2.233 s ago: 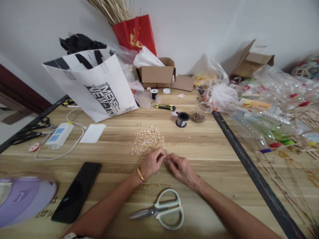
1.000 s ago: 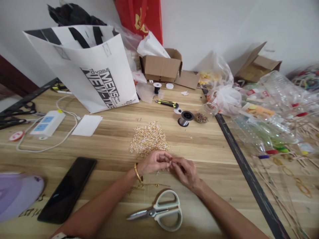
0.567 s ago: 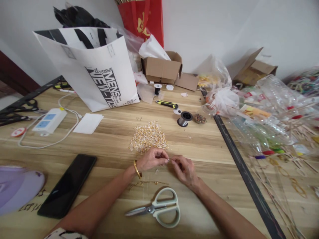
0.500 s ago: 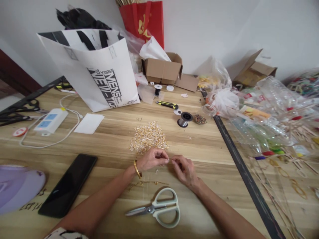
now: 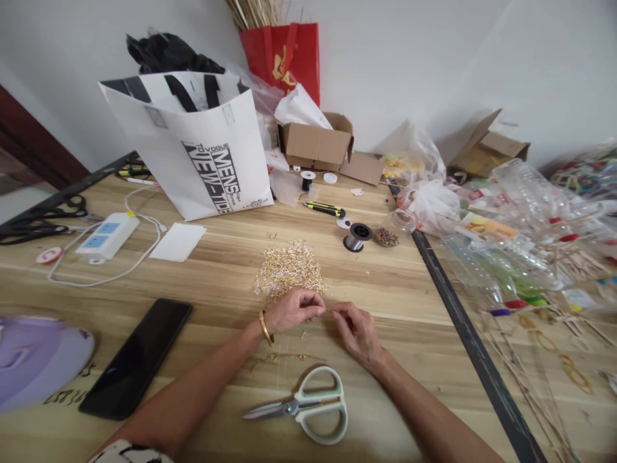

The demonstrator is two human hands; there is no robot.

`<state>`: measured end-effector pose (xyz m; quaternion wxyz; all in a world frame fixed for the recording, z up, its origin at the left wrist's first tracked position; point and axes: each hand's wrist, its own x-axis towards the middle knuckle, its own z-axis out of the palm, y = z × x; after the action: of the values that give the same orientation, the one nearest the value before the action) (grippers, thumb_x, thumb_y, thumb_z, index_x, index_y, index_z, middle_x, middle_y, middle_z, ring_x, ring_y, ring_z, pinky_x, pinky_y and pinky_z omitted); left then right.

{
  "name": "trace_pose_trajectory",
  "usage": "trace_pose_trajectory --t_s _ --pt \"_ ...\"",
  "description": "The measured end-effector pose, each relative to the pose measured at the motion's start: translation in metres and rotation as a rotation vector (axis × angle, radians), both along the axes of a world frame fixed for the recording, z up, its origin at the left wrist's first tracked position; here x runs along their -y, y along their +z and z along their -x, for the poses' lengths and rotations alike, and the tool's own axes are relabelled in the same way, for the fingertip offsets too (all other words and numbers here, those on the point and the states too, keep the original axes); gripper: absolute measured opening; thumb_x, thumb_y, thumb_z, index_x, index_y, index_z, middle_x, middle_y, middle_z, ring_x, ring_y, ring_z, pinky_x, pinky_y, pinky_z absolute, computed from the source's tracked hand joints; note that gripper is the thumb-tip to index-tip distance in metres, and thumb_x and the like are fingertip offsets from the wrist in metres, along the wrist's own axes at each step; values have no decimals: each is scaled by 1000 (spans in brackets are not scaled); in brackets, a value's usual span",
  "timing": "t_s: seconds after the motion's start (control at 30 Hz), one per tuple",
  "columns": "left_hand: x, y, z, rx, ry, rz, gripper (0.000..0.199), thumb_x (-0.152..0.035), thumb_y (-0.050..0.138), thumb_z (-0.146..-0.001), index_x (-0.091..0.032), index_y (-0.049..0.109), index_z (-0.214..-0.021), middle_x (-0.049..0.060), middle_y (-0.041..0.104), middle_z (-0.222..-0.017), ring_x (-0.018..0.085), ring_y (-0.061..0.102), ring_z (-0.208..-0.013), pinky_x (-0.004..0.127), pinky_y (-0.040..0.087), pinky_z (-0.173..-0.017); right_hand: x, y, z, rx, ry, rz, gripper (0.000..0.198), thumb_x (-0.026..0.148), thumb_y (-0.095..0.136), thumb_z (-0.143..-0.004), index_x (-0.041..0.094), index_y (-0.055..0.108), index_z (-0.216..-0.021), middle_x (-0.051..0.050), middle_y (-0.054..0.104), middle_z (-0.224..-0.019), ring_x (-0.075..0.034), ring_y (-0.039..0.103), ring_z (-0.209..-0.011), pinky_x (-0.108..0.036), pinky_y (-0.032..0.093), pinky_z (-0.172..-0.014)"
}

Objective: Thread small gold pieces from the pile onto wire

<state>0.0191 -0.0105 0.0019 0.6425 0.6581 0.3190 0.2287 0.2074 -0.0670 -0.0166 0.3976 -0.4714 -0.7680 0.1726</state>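
Observation:
In front of the pile of small gold and clear beads (image 5: 289, 267), my left hand (image 5: 297, 308) is closed in a pinch, with a gold bangle (image 5: 265, 326) at its wrist. My right hand (image 5: 355, 329) pinches just to its right, fingertips a small gap away. What lies between the fingertips of either hand is too small to make out. Below the hands a thin gold chain (image 5: 289, 355) lies across the wood, with a tiny clear piece (image 5: 303, 334) above it. Nearer to me are scissors (image 5: 308, 405) with pale handles, blades pointing left.
A black phone (image 5: 137, 357) and a lilac cap (image 5: 38, 363) lie at left. Behind the beads are a wire spool (image 5: 357, 237), a yellow-black utility knife (image 5: 324, 209) and a white bag (image 5: 193, 141). Plastic bottles (image 5: 501, 251) crowd the right, beyond a dark strip (image 5: 463, 321).
My head view has tilted slightly, so the background sits lower and a little to the right. Both hands keep their pinches, with a slightly wider gap between the fingertips.

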Motion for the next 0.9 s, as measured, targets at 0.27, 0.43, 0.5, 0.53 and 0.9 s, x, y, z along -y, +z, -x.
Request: trace_pose_trajectory --t_s 0.27,0.43,0.5,0.53,0.9 --pt "1 1 0 34 38 -16 22 -34 58 -77 -12 58 -74 -1 52 -63 8 47 -57 20 39 -55 1 3 2 13 -20 6 14 23 44 -89 17 55 -84 2 53 -55 -9 44 -45 -21 35 -45" --pt "0 0 0 46 62 -39 20 -31 59 -77 -12 58 -74 -1 52 -63 7 47 -57 19 40 -55 1 3 4 -12 -21 43 14 24 46 -89 17 55 -82 3 52 -56 -9 43 -45 -20 35 -44" --pt "0 0 1 47 66 -32 20 -31 59 -77 -11 58 -74 -1 52 -63 7 47 -57 18 40 -55 0 4 3 -19 -14 60 14 23 45 -89 17 56 -84 1 55 -60 -9 45 -48 -21 36 -45" --pt "0 -1 1 48 68 -27 20 -31 59 -77 -11 58 -74 -1 52 -63 7 47 -57 18 40 -55 -2 5 3 -15 -7 64 13 23 45 -89 17 56 -85 -1 56 -64 -10 47 -51 -21 38 -47" --pt "-5 -5 2 98 103 86 31 -40 65 -71 -11 57 -72 -2 54 -57 7 50 -52 19 41 -52 13 65 4 213 233 98 16 18 43 -90 20 52 -103 -1 55 -71 -12 51 -55 -23 41 -51"
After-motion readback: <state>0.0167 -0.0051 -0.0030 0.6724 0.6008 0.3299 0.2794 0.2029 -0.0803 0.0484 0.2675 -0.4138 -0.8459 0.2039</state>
